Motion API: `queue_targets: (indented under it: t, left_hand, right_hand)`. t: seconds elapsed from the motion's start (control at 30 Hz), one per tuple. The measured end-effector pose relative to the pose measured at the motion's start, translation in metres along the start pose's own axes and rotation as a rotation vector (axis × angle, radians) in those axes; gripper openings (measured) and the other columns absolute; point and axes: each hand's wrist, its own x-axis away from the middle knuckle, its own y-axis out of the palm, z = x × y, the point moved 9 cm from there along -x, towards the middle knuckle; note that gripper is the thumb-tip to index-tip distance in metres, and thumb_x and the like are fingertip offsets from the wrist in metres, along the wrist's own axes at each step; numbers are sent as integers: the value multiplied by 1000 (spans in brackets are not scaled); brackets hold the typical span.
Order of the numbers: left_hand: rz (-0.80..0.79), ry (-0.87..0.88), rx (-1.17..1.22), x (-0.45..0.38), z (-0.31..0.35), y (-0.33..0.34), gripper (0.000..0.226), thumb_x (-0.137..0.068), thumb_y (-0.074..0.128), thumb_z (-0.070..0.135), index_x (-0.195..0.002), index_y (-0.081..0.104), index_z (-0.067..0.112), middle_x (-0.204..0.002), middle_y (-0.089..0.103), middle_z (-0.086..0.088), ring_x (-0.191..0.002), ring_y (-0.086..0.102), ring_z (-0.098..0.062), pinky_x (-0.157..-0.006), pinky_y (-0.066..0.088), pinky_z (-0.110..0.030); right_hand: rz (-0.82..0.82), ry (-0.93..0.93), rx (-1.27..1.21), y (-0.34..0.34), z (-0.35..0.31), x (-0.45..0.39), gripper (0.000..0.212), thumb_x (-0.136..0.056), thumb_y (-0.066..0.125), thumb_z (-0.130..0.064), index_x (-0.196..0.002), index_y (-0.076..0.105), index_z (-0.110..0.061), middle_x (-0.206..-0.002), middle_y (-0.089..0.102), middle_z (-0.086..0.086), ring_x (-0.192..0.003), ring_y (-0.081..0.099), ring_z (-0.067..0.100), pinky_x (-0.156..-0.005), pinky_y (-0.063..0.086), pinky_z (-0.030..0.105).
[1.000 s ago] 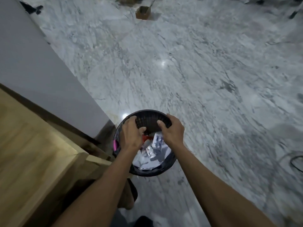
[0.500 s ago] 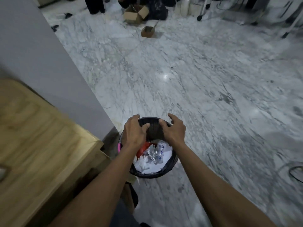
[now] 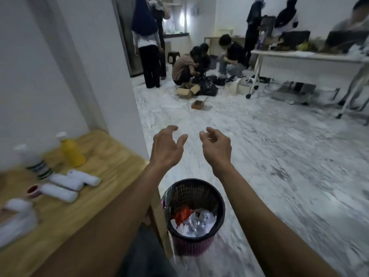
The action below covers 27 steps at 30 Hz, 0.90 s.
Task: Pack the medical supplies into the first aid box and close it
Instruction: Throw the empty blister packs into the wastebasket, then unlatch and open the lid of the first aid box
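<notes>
Both of my hands hang in the air above the floor with fingers spread and nothing in them: my left hand (image 3: 166, 147) and my right hand (image 3: 216, 146). On the wooden table (image 3: 111, 162) at my left lie white bandage rolls (image 3: 73, 180), a yellow bottle (image 3: 71, 151), a white bottle with dark stripes (image 3: 33, 159), a small red-and-pink tape roll (image 3: 33, 190) and a blurred white item (image 3: 17, 216) at the left edge. I see no first aid box in view.
A black mesh waste bin (image 3: 194, 214) with crumpled paper and plastic stands on the marble floor just below my hands, by the table corner. Several people stand and crouch at the back with cardboard boxes (image 3: 188, 90). A white desk (image 3: 307, 62) is far right.
My hands have let go of the bin's rim and risen above it, fingers spread. My view has tilted up, bringing the table's supplies and the people at the back into sight.
</notes>
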Motion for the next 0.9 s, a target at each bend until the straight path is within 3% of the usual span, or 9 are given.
queue_targets:
  t: [0.2, 0.33, 0.5, 0.6, 0.7, 0.73, 0.8, 0.83, 0.9]
  left_hand:
    - [173, 38, -42, 38, 4, -100, 47, -89, 61, 45, -127, 59, 17, -129, 63, -3, -114, 61, -18, -93, 49, -32]
    - [278, -19, -115, 74, -21, -170, 47, -90, 58, 49, -126, 59, 17, -128, 63, -4, -114, 60, -21, -97, 48, -40]
    - [425, -149, -205, 124, -62, -256, 47, -89, 59, 47, -124, 60, 16, -125, 64, -4, -114, 60, -22, -95, 49, -41]
    - [520, -218, -262, 155, -84, -306, 46, -89, 61, 45, -123, 60, 15, -124, 65, -5, -110, 62, -19, -93, 50, -36]
    - [601, -294, -305, 184, -107, -352, 45, -90, 60, 44, -125, 59, 15, -126, 64, -3, -108, 63, -15, -88, 48, -27]
    - [631, -319, -331, 193, -115, -366, 45, -90, 60, 45, -125, 60, 16, -125, 65, -2, -106, 63, -13, -89, 47, -27]
    - [677, -361, -364, 208, -130, -393, 45, -90, 60, 45, -125, 61, 16, -123, 67, -1, -100, 64, -9, -90, 47, -26]
    - [692, -383, -367, 213, -138, -405, 45, -91, 60, 43, -126, 60, 14, -123, 67, -2, -98, 63, -6, -87, 45, -23]
    - [717, -420, -369, 221, -156, -425, 47, -91, 60, 42, -128, 59, 13, -127, 64, -4, -101, 60, -7, -81, 41, -21]
  right_hand:
    - [-156, -66, -47, 43, -54, 53, 37, -93, 64, -34, -127, 62, -20, -122, 66, 1, -103, 60, 12, -78, 48, 24]
    - [-331, -126, -56, 102, -78, 95, 37, -90, 66, -38, -123, 65, -22, -115, 69, 0, -102, 64, 14, -93, 55, 41]
    - [-551, -211, -52, 182, -102, 161, 37, -86, 65, -44, -117, 69, -24, -109, 72, -1, -101, 66, 16, -92, 55, 48]
    - [-681, -261, -79, 228, -115, 198, 36, -89, 65, -35, -119, 69, -17, -111, 72, 2, -100, 66, 15, -95, 53, 40]
    - [-778, -304, -87, 270, -127, 229, 34, -93, 63, -30, -122, 66, -12, -105, 69, -2, -81, 63, -2, -76, 51, 10]
    - [-808, -314, -95, 284, -130, 239, 33, -93, 63, -30, -121, 66, -13, -104, 69, -1, -79, 62, -2, -74, 52, 11]
    - [-855, -307, -108, 311, -134, 255, 38, -91, 63, -37, -123, 66, -17, -113, 70, 1, -90, 64, 7, -88, 55, 31]
    - [-871, -298, -103, 324, -135, 262, 40, -90, 63, -39, -124, 65, -18, -117, 69, 1, -93, 63, 7, -90, 53, 34]
    - [-891, -291, -83, 348, -138, 270, 41, -92, 61, -37, -129, 62, -18, -124, 66, 1, -95, 59, 5, -86, 45, 26]
